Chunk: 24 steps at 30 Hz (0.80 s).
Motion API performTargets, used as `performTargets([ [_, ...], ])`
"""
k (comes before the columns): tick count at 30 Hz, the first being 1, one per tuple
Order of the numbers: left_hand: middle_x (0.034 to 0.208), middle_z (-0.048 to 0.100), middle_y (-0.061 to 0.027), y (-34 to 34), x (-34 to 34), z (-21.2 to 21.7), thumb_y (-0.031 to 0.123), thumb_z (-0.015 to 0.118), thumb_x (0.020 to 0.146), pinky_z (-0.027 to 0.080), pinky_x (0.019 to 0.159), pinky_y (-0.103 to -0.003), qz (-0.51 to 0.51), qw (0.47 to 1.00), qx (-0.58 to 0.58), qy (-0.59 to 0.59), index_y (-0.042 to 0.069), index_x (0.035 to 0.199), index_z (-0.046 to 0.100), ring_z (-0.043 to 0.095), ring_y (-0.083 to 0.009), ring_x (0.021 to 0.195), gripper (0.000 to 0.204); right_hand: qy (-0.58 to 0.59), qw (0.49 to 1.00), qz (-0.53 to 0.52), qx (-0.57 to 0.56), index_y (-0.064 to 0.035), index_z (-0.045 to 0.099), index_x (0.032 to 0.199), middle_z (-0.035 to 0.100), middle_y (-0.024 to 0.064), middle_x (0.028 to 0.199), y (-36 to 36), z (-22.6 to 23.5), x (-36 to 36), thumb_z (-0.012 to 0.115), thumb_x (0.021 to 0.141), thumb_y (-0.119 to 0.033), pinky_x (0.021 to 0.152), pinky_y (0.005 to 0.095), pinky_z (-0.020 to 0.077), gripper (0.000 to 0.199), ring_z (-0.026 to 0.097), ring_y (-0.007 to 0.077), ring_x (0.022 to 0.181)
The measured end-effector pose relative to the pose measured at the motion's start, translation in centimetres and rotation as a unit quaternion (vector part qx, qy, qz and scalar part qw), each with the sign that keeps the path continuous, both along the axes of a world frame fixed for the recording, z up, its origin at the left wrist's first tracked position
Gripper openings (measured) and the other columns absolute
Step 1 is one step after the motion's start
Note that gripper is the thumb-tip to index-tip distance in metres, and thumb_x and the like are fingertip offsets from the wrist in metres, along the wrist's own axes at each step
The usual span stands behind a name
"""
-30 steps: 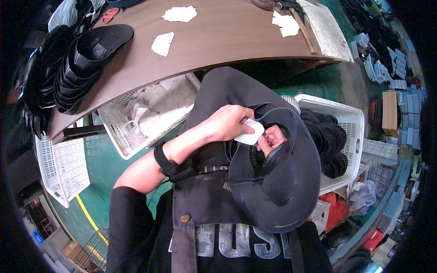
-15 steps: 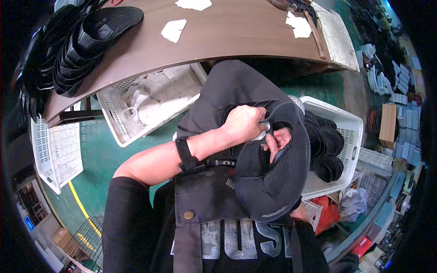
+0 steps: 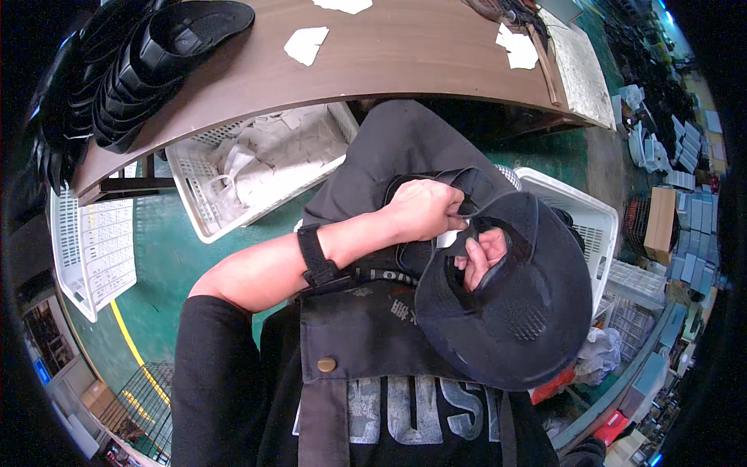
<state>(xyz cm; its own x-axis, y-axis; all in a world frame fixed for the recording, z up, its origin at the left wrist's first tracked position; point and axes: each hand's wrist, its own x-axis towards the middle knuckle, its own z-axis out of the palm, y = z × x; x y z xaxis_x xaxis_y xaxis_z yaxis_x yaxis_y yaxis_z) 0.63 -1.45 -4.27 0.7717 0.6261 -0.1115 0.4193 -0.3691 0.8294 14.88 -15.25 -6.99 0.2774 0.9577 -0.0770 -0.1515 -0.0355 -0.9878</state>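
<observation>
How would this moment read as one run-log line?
left hand: holds white piece | right hand: in black slipper's opening | table: white scraps

The black shoe piece [image 3: 545, 288] was tilted in the right hand [image 3: 482, 257], whose fingers showed through its opening; its broad, rounded end spread rightward, with a textured patch (a faint, grid-like sheen) on its dark face. A small white slip [image 3: 448, 238], partly hidden, was pinched by the left hand [image 3: 426, 210] just beside the opening.
</observation>
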Motion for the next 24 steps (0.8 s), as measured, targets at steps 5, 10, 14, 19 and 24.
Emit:
performTargets([
  [5, 0.071, 0.061, -0.0136, 0.8, -1.4, 0.2, 0.025, 0.075, 0.068, 0.046, 0.067, -0.042, -0.016, 0.997, -0.072, 0.028, 0.004, 0.07, 0.053, 0.061, -0.0324, 0.078, 0.031, -0.083, 0.991, -0.031, -0.105, -0.0061, 0.04, 0.097, 0.057, 0.0069, 0.073, -0.5, 1.1, -0.9, 0.055, 0.089, -0.004, 0.054, 0.0247, 0.0455, 0.017, 0.055, 0.0116, 0.057],
  [10, 0.072, 0.061, -0.0119, 0.7, -1.1, 0.7, 0.033, 0.075, 0.068, 0.046, 0.068, -0.041, -0.044, 0.996, -0.064, 0.05, 0.005, 0.073, 0.056, 0.061, -0.0315, 0.079, 0.035, -0.103, 0.984, -0.013, -0.141, -0.0053, 0.041, 0.096, 0.058, 0.0074, 0.074, 0.1, 3.7, -1.8, 0.057, 0.087, -0.005, 0.057, 0.0243, 0.0466, 0.018, 0.057, 0.012, 0.059],
  [14, 0.07, 0.06, -0.0176, -1.4, -0.8, 0.7, 0.026, 0.068, 0.072, 0.047, 0.065, -0.044, -0.007, 0.999, 0.03, 0.026, 0.003, 0.073, 0.054, 0.061, -0.0353, 0.074, 0.028, -0.123, 0.981, -0.011, -0.149, -0.0057, 0.041, 0.094, 0.06, 0.0064, 0.074, -0.3, 2.6, -2.2, 0.053, 0.089, -0.001, 0.057, 0.0253, 0.0465, 0.014, 0.057, 0.0122, 0.06],
  [19, 0.065, 0.06, -0.0177, -2.5, -0.6, 0.1, 0.017, 0.064, 0.067, 0.049, 0.062, -0.044, 0.064, 0.996, 0.069, -0.009, 0.002, 0.067, 0.058, 0.062, -0.0365, 0.067, 0.016, -0.176, 0.977, -0.014, -0.115, -0.0054, 0.042, 0.096, 0.061, 0.009, 0.078, -1.1, 1.4, -2.1, 0.055, 0.087, 0.0, 0.059, 0.0261, 0.0483, 0.016, 0.058, 0.0134, 0.062],
  [24, 0.066, 0.059, -0.0169, -2.0, -1.5, -0.4, 0.023, 0.069, 0.069, 0.047, 0.062, -0.043, 0.078, 0.997, 0.013, -0.026, 0.003, 0.069, 0.053, 0.06, -0.0362, 0.07, 0.025, -0.106, 0.988, -0.096, -0.06, -0.0043, 0.044, 0.096, 0.058, 0.0086, 0.077, -0.4, 2.5, -2.8, 0.057, 0.085, 0.003, 0.06, 0.0269, 0.0496, 0.019, 0.059, 0.0136, 0.064],
])
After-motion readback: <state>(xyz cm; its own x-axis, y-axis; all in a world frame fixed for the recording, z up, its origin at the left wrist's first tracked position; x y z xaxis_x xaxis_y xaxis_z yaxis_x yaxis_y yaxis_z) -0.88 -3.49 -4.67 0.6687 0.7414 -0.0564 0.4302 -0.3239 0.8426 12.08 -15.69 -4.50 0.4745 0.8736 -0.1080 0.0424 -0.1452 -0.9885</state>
